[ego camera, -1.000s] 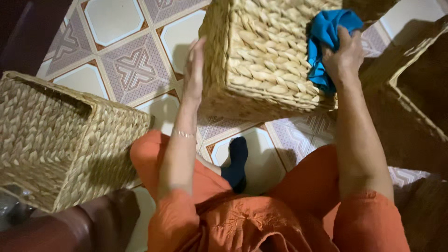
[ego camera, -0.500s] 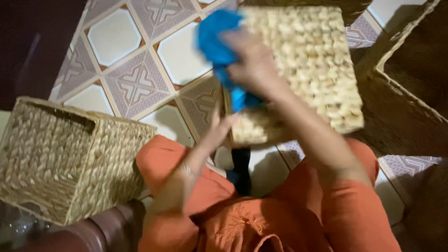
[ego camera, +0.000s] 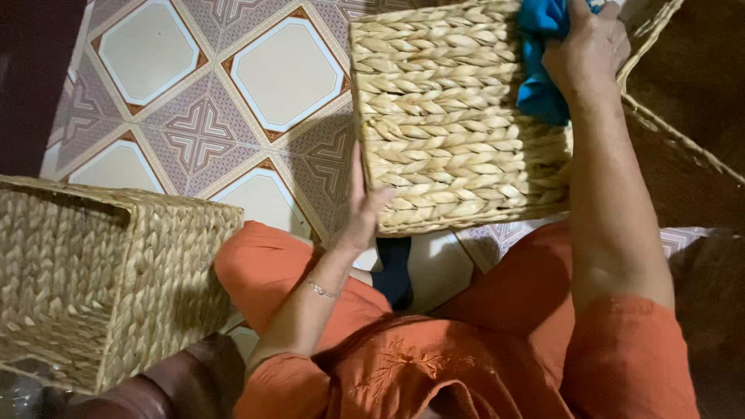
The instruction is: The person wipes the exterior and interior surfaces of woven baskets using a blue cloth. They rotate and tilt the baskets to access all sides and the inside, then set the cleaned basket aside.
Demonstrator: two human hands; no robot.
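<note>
A patterned tile floor (ego camera: 256, 77) spreads open to the upper left, while a person in orange clothing sits over it with a woven basket (ego camera: 458, 124) raised above the knees. A second woven basket (ego camera: 101, 279) stands on its side at the lower left, well apart from the first, its open mouth facing left. A third basket's rim (ego camera: 667, 132) crowds the right edge, just beside the raised one. The left hand (ego camera: 363, 213) lies flat and open against the raised basket's lower left corner, steadying it. The right hand (ego camera: 586, 50) is closed on a blue cloth (ego camera: 539, 70), pressing it to the basket's upper right side.
</note>
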